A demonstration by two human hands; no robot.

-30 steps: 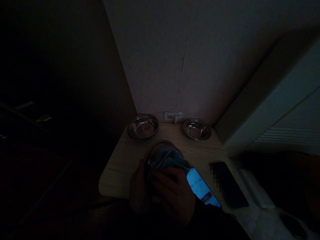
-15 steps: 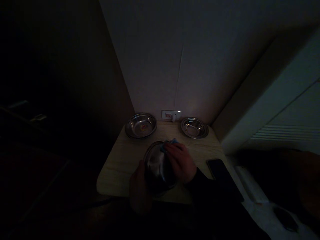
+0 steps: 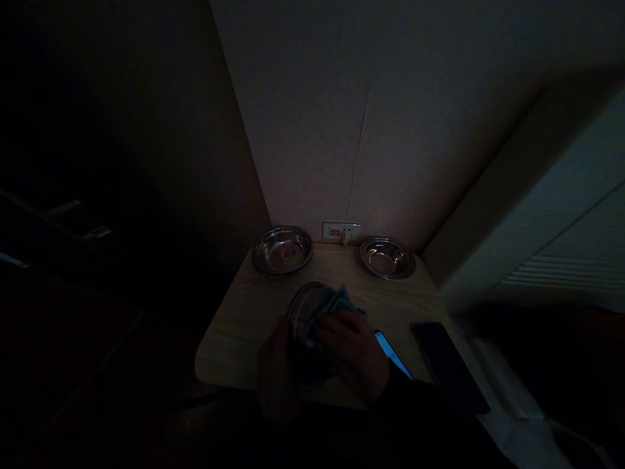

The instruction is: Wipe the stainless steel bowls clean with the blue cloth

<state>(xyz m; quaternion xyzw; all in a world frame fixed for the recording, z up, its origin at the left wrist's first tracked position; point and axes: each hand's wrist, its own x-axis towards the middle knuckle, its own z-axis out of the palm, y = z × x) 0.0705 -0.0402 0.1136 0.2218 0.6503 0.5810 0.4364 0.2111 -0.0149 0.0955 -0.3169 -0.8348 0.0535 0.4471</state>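
The scene is very dark. A steel bowl (image 3: 303,312) sits at the near middle of a small light wooden table (image 3: 234,319). My left hand (image 3: 275,368) is wrapped round the bowl's near left rim. Pressed into the bowl under the closed fingers of my right hand (image 3: 355,355) is a bluish cloth (image 3: 334,303).
Two more steel bowls stand at the table's back, one on the left (image 3: 282,250) and one on the right (image 3: 387,256), with a wall socket (image 3: 340,230) between them. A lit phone (image 3: 393,355) and a dark phone (image 3: 446,365) lie at the right.
My right hand with the cloth moved from the bowl's far rim back toward me, and the lit phone shows again beside it. My left hand kept its hold on the bowl.
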